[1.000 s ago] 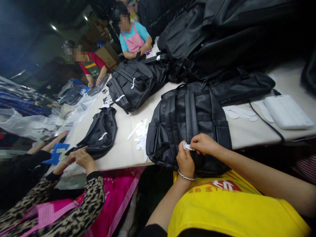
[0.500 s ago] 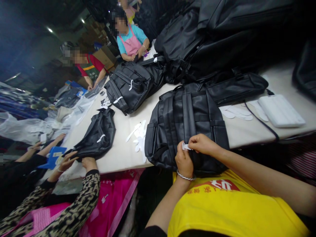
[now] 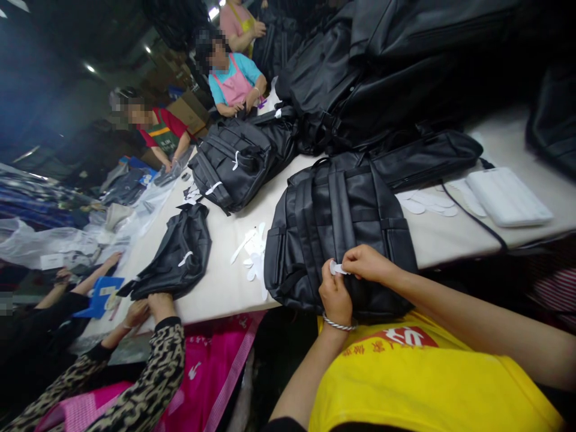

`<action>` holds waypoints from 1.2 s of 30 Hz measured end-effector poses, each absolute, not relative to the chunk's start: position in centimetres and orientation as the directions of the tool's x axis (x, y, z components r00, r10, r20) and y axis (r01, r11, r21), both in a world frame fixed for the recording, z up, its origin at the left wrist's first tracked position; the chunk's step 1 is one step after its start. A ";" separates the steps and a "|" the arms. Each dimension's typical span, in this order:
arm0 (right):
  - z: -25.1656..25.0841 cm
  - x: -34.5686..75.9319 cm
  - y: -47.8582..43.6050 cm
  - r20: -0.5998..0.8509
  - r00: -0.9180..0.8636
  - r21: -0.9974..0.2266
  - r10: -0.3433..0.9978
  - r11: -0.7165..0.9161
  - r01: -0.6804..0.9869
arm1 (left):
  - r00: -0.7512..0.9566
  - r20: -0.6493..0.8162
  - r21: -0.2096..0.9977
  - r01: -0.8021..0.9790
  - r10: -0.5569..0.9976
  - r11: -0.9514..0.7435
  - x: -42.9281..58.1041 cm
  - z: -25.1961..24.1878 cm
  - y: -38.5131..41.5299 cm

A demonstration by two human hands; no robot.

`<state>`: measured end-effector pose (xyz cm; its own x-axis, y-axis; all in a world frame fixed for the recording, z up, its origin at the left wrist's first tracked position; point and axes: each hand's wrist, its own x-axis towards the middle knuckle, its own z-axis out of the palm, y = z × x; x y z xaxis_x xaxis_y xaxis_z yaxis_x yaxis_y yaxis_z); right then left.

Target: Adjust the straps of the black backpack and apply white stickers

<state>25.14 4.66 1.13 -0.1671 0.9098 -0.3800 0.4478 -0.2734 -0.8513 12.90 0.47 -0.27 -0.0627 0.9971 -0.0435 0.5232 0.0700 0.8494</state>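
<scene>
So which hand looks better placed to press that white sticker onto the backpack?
Probably the right hand: its fingertips pinch the white sticker over the black backpack, while the left hand rests on the bag just below, steadying it.

Small white tag (image 3: 337,268) against black backpack (image 3: 342,222).

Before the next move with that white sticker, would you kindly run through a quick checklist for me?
1. White sticker pinched between both hands: ok.
2. Left hand resting on the black backpack: ok.
3. Right hand gripping the sticker's edge: ok.
4. Backpack lying flat on the table, straps up: ok.
5. Spare stickers lying beside the backpack: ok.
6. Sticker's backing peeled off: cannot tell.
</scene>
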 end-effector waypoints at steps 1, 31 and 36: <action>1.1 25.1 4.7 -0.379 -0.168 -0.851 0.910 -0.271 0.450 | -0.060 -0.041 0.845 0.530 0.997 0.067 12.9 -0.2 0.5; 1.2 23.8 2.7 -0.110 -0.034 -0.813 0.993 -0.070 0.579 | -0.009 -0.290 0.940 0.184 0.957 0.287 11.2 1.1 3.6; 1.5 24.4 1.7 -0.144 0.013 -0.871 0.989 -0.133 0.473 | -0.096 -0.343 0.939 -0.005 0.934 0.344 12.1 0.2 3.3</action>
<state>24.38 1.69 1.48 0.0135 0.9894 -0.1443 0.4729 -0.1335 -0.8709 12.14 3.34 0.23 -0.0964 0.9345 -0.3428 -0.0055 0.3439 0.9390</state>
